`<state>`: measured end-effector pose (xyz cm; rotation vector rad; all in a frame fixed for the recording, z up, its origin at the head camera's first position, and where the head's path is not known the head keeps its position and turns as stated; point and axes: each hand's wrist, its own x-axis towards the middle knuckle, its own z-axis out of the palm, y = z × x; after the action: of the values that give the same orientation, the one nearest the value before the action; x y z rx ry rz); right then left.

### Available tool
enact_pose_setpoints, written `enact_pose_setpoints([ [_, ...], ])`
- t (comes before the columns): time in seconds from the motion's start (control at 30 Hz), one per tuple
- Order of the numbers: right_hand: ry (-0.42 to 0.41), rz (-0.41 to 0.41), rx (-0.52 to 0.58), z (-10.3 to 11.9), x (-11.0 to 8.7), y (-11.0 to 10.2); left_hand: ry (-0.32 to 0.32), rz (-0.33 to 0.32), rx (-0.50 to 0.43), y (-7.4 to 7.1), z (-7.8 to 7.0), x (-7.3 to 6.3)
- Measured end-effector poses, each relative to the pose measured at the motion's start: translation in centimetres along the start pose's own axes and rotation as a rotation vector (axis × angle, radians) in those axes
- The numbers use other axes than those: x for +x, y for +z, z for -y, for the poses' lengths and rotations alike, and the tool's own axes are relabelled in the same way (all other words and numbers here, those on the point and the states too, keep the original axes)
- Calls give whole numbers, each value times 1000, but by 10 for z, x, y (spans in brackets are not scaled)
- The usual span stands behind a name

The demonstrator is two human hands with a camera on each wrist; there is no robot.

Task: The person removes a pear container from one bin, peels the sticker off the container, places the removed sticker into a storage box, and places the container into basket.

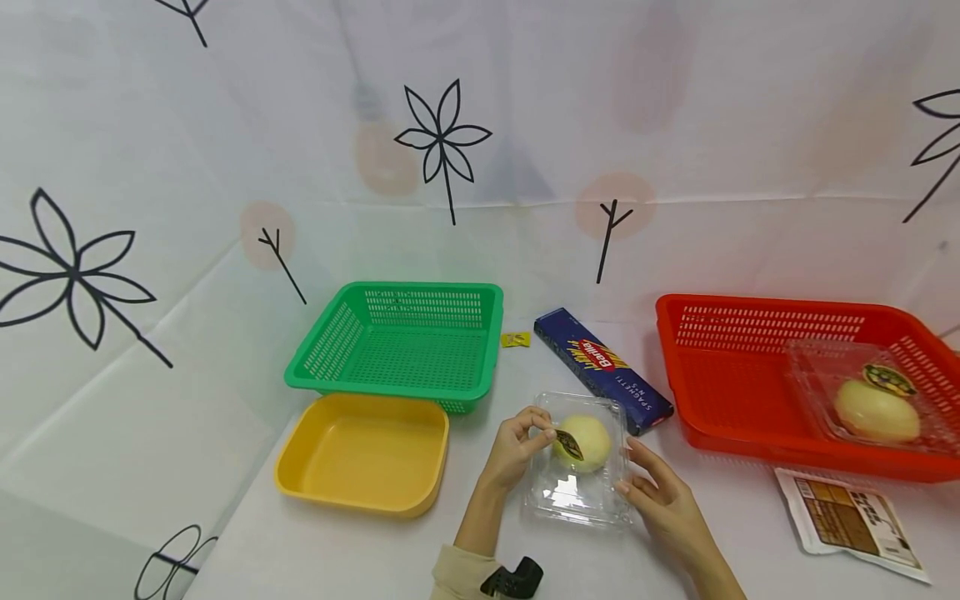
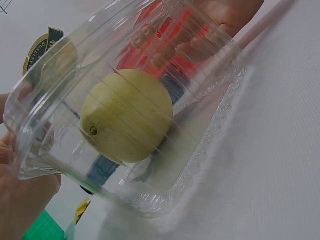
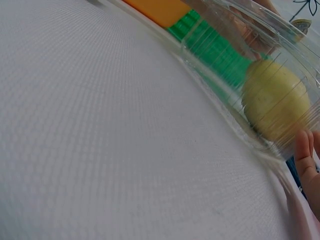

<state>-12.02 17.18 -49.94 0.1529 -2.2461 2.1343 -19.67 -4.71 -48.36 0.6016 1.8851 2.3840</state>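
A clear plastic clamshell box (image 1: 573,500) stands before me with a pale yellow melon (image 1: 588,442) inside. A dark oval sticker (image 1: 568,444) juts up from the lid, standing off it in the left wrist view. My left hand (image 1: 517,446) pinches this sticker at its left edge, above the box's left side. On the other side, my right hand (image 1: 663,496) holds the box by its right edge with thumb and fingers. The right wrist view has fingertips (image 3: 304,147) against the box wall beside the melon (image 3: 275,100).
Behind the box lie a blue spaghetti packet (image 1: 600,367) and a small yellow sachet (image 1: 515,340). Green (image 1: 393,392) and yellow (image 1: 360,500) baskets stand left. A red basket (image 1: 720,442) at right contains another boxed melon (image 1: 877,411). A brown-and-white pouch (image 1: 855,517) lies in front of it.
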Motion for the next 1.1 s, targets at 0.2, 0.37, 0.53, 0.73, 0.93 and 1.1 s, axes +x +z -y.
enact_pose_setpoints([
  [0.2,-24,2,14,0,0,0,23,23,3,-1,-1,0],
  [0.37,-27,5,22,-1,0,0,14,24,1,-2,-1,0],
  [0.53,-43,12,32,-2,0,0,9,23,-5,-2,-1,0],
  [0.73,-27,6,18,-1,0,0,20,24,-22,-2,-3,-1],
  [0.93,-15,0,0,0,0,0,1,11,-59,-3,-1,-1],
  [1.1,-70,1,30,-2,0,-1,-62,-76,-210,-8,2,-6],
])
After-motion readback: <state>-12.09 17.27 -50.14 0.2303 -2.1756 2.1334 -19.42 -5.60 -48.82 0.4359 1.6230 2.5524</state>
